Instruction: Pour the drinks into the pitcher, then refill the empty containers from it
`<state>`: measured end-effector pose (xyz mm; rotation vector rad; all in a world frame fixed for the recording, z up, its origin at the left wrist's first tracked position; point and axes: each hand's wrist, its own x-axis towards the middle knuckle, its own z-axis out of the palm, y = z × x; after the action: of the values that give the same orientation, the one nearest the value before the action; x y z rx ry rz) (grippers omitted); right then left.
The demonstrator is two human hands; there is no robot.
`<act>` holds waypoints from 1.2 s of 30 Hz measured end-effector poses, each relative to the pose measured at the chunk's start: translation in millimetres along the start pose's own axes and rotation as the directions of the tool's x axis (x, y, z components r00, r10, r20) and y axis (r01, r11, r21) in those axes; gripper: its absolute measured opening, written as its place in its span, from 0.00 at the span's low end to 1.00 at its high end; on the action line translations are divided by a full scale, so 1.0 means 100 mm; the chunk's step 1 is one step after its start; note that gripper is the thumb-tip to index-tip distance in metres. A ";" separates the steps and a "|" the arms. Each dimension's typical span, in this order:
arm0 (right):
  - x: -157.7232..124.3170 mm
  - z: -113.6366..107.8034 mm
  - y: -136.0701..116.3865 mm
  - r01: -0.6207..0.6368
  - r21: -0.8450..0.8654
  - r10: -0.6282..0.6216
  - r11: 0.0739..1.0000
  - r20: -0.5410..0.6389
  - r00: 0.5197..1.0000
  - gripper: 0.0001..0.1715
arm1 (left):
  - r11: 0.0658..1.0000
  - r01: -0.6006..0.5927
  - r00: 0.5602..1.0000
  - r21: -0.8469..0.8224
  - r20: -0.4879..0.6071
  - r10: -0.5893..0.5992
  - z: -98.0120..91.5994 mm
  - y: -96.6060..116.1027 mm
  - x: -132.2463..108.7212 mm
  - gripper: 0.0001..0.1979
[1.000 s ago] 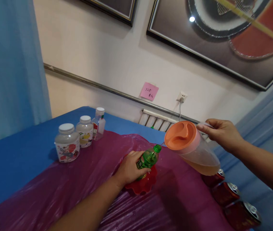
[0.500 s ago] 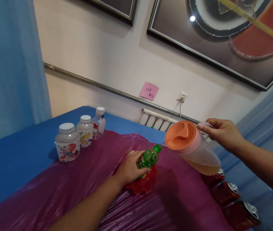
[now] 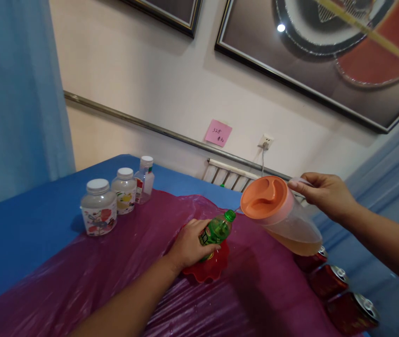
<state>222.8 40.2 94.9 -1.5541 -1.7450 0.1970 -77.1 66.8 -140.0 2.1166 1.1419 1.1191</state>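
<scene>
My left hand [image 3: 191,243] is wrapped round a green bottle [image 3: 217,229], which leans to the right over a red scalloped dish [image 3: 208,271]. The bottle's mouth has no cap on it. My right hand [image 3: 326,192] grips the handle of a clear pitcher [image 3: 291,224] with an orange lid. Tilted to the left, the pitcher has its spout close to the bottle's mouth, and a thin stream shows between them. Brownish liquid lies in the pitcher's lower side. The dish is partly hidden by my left hand and the bottle.
Two white-capped jars [image 3: 99,210] [image 3: 125,192] and a clear bottle [image 3: 145,180] stand at the left on the blue table [image 3: 45,224]. Purple plastic sheeting [image 3: 115,281] covers the middle. Several red cans [image 3: 352,311] line the right edge. Behind is a wall with a radiator [image 3: 231,175].
</scene>
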 end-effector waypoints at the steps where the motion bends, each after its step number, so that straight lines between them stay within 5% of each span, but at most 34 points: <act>1: 0.00 0.00 0.00 -0.001 -0.002 0.001 1.000 0.000 1.000 0.38 | 1.000 0.002 1.000 0.003 0.000 -0.002 0.00 0.00 0.00 0.29; 36: 0.01 -0.03 0.01 0.003 -0.035 -0.003 0.999 -0.002 1.000 0.38 | 1.000 -0.002 1.000 -0.008 0.008 0.002 0.00 0.00 0.00 0.28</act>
<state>226.0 40.5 96.8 -1.5758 -1.7573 0.1637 -76.8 66.4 -139.8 2.1143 1.1301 1.1140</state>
